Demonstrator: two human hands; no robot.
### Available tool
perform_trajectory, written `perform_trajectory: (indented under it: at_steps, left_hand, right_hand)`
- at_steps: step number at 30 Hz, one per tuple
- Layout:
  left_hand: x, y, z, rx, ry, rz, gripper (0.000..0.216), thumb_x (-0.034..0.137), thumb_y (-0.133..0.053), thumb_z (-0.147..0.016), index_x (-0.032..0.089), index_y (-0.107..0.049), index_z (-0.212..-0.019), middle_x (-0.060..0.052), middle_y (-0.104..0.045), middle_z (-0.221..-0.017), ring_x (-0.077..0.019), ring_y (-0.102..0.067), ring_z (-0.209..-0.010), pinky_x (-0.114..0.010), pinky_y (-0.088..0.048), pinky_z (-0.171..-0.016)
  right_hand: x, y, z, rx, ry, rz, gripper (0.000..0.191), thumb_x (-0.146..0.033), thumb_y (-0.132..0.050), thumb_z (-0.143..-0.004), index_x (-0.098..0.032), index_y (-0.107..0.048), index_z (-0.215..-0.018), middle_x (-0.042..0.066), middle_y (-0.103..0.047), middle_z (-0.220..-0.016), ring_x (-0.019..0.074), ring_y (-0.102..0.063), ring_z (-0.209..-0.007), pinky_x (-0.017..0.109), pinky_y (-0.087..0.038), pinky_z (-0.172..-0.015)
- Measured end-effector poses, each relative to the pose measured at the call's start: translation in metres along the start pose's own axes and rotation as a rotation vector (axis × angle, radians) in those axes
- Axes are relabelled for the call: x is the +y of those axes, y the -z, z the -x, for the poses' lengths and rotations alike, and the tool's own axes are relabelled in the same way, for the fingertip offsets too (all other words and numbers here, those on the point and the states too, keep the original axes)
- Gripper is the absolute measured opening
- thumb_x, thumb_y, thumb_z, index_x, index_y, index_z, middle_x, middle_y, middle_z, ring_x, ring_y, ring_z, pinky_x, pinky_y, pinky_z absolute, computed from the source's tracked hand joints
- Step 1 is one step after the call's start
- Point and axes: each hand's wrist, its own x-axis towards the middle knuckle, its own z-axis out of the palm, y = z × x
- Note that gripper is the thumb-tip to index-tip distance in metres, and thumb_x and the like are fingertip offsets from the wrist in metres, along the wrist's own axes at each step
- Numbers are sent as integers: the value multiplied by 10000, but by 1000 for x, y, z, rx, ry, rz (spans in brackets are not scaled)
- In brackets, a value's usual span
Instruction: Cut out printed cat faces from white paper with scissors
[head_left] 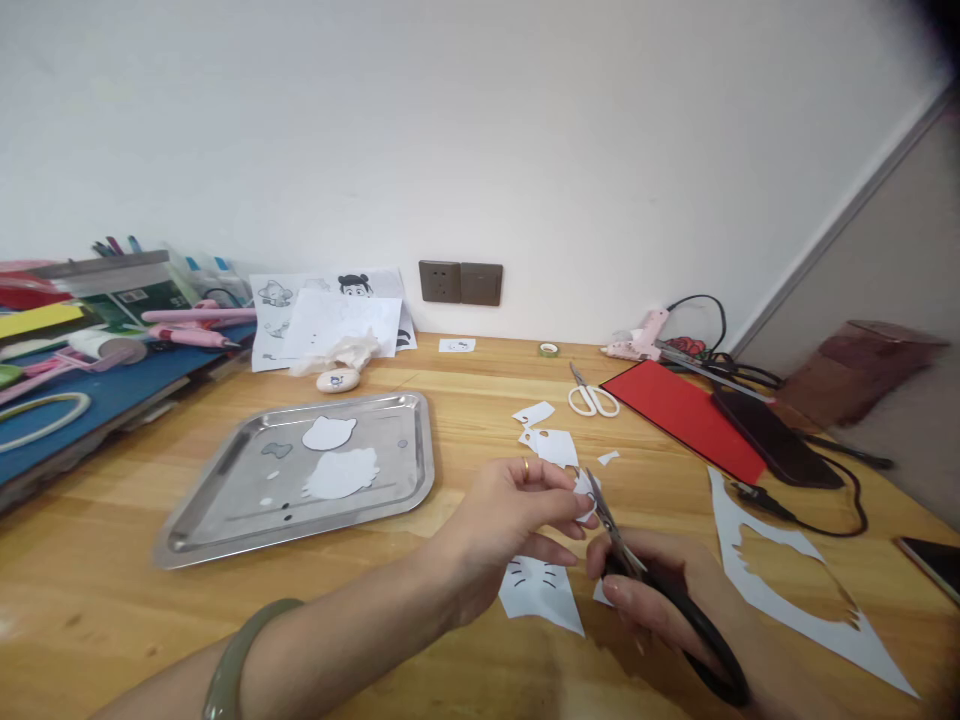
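Note:
My left hand (pixel 534 510) pinches a small piece of white paper (pixel 583 488) between thumb and fingers. In my right hand (pixel 660 585) is a pair of black-handled scissors (pixel 694 620), their blades pointing up and away beside the paper piece. The blades are close to the paper; whether they touch it I cannot tell. Under my hands lies a white sheet with short dark whisker-like lines (pixel 541 590). Paper offcuts (pixel 556 447) with cut-out holes are just beyond my left hand. To the left, a metal tray (pixel 247 545) holds white paper cutouts (pixel 341 474) and a grey bow-shaped piece (pixel 276 450).
White-handled scissors (pixel 594 402), a tape roll (pixel 549 350) and a pink glue gun (pixel 637 338) lie toward the wall. On the right are a red sheet (pixel 679 415), a dark phone-like slab (pixel 780 440), cables and a large paper offcut (pixel 795 610). Craft supplies crowd a blue surface (pixel 112 385).

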Motion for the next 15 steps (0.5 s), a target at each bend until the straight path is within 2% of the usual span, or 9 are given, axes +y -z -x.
perform_trajectory:
  at_steps: [6, 15]
  left_hand:
    - [-1, -1, 1, -16, 6, 16, 167, 229, -664, -629, 119, -563, -702, -21, -590, -703, -72, -522, -611, -165, -450, -506]
    - [0, 0, 0, -26, 5, 12, 152, 214, -670, -623, 117, -571, -686, -11, -582, -659, -68, -523, -602, -159, -453, -503]
  right_hand:
    - [1, 1, 0, 19, 26, 15, 316, -482, -534, -714, -172, -512, -654, -62, -393, -466, 84, -370, -393, 198, -323, -378]
    - [0, 2, 0, 6, 20, 9, 329, -500, -515, -720, -184, -489, -630, -56, -391, -465, 89, -383, -379, 214, -325, -384]
